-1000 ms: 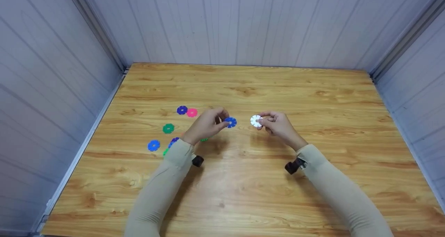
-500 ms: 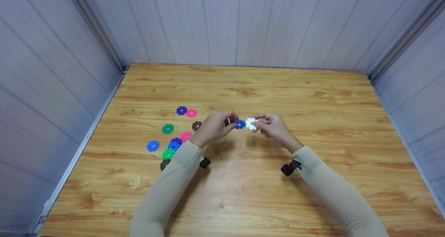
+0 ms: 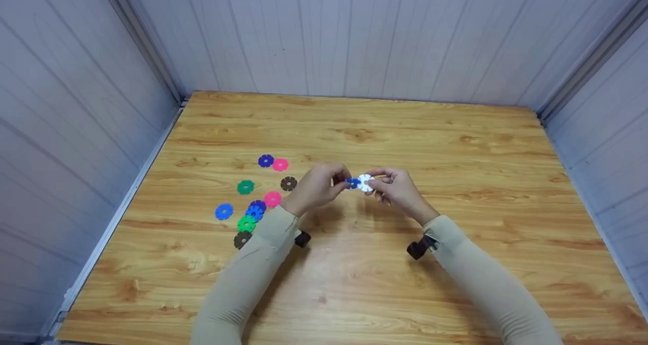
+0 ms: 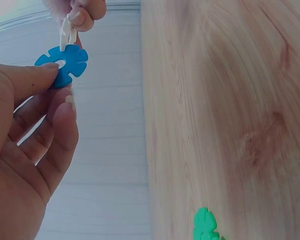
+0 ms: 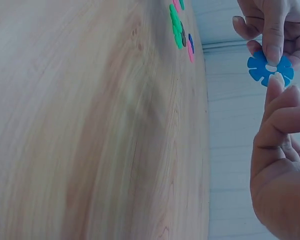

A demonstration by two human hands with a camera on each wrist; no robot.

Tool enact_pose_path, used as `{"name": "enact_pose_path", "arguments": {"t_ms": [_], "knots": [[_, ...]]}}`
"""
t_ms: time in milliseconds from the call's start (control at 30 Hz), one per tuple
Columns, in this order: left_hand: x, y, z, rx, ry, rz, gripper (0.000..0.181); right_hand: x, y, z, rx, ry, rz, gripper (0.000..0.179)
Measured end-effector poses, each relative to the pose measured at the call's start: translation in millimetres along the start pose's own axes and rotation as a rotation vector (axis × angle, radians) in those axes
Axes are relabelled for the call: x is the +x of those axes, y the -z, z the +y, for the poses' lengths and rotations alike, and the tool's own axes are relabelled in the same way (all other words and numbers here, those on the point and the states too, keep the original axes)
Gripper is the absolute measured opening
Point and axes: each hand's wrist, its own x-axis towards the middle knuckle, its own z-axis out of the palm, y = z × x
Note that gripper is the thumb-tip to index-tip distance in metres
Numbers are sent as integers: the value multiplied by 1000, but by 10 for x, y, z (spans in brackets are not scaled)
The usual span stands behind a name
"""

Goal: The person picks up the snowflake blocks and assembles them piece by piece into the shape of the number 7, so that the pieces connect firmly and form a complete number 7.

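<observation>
My left hand [image 3: 319, 187] pinches a blue notched plastic disc [image 3: 350, 184] between thumb and fingers above the table. Facing it, my right hand [image 3: 400, 190] pinches a white notched disc [image 3: 363, 182] by its right side. The two discs meet at their edges. In the left wrist view the white disc [image 4: 65, 36] is seen nearly edge-on against the rim of the blue disc [image 4: 72, 56], at an angle to it. How deep the notches engage I cannot tell. Fingers hide most of the white disc in the right wrist view, where the blue disc [image 5: 260, 70] shows face-on.
Several loose notched discs lie on the wooden table [image 3: 455, 152] left of my hands, among them a green disc [image 3: 246, 187], a pink disc [image 3: 280, 164], a brown disc [image 3: 289, 184] and a blue disc [image 3: 224, 212]. Some overlap. Pale panel walls [image 3: 324, 41] enclose the back and sides.
My left hand has moved right with the blue disc and my right hand slightly left with the white one. The discs, apart before, now meet. Loose discs previously behind the left arm show.
</observation>
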Motion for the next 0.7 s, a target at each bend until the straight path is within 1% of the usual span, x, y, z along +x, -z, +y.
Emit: {"name": "enact_pose_path", "arguments": {"t_ms": [133, 300, 433, 700], "knots": [[14, -33, 19, -19, -19, 5, 6, -6, -29, 1, 32, -11, 37, 28], [7, -53, 21, -41, -23, 8, 6, 9, -60, 9, 47, -30, 61, 25], [-6, -58, 4, -53, -40, 11, 6, 24, -77, 6, 68, -37, 62, 23], [-18, -104, -28, -93, -69, 24, 8, 28, -53, 40, 112, -9, 28, 17]]}}
